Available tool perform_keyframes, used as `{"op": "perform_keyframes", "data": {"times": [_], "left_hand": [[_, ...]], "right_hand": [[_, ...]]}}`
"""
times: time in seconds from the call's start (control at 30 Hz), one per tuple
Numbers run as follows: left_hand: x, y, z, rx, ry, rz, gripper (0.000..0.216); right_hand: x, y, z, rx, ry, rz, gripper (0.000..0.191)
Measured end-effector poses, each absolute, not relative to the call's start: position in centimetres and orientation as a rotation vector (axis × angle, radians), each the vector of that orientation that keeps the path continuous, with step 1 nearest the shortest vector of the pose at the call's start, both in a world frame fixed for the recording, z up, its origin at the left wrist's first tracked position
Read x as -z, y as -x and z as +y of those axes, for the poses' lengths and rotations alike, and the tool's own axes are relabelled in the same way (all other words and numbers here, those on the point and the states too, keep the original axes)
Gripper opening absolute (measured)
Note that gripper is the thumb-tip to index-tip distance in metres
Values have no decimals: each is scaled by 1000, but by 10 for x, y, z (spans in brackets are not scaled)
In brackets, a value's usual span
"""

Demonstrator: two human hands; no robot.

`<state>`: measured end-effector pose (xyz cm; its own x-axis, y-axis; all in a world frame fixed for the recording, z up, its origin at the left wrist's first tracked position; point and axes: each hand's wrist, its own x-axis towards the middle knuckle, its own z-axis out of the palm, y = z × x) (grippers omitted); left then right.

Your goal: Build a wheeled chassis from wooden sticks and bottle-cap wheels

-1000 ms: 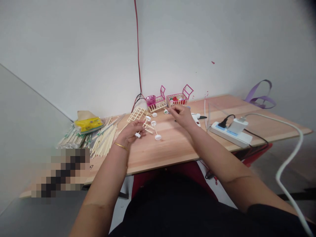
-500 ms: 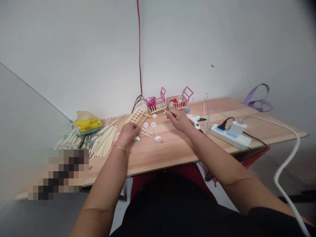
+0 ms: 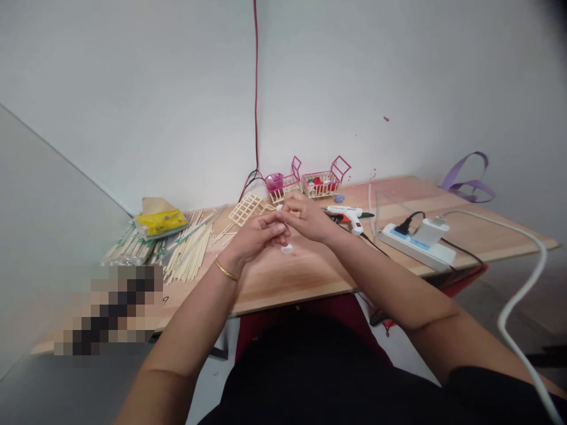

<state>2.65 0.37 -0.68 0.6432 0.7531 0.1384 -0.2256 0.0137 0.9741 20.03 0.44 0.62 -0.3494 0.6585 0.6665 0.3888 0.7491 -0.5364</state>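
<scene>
My left hand (image 3: 254,237) and my right hand (image 3: 305,218) meet above the wooden table (image 3: 310,271), fingers pinched together. Between them they hold a small stick piece with white wheels; most of it is hidden by the fingers. One white wheel (image 3: 286,249) shows just below the hands. A gold bangle sits on my left wrist. Behind the hands lies a flat stick lattice (image 3: 248,208). Farther back stand two small pink and wood carts (image 3: 310,180).
A white glue gun (image 3: 349,213) lies right of my hands, its cord running to a power strip (image 3: 416,243) with a charger. A pile of sticks (image 3: 177,251) and a yellow packet (image 3: 160,222) lie at the left. A thick white cable (image 3: 518,295) hangs at the right.
Both hands have come together near the table's middle. The left hand lifted the wheeled stick piece off the table and the right hand drew back from the carts to meet it.
</scene>
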Motion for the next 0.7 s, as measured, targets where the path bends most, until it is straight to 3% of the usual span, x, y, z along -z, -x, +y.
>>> {"op": "perform_keyframes", "data": {"times": [0.23, 0.5, 0.7], "left_hand": [[-15, -18, -9, -816, -986, 371, 24], [-33, -3, -34, -913, -838, 377, 12], [-39, 6, -48, -1056, -1051, 439, 14]], "right_hand": [[-15, -188, -2, -614, 612, -1878, 27], [-28, -158, -15, -326, 475, -1995, 32], [-40, -163, -19, -417, 499, -1947, 30]]}}
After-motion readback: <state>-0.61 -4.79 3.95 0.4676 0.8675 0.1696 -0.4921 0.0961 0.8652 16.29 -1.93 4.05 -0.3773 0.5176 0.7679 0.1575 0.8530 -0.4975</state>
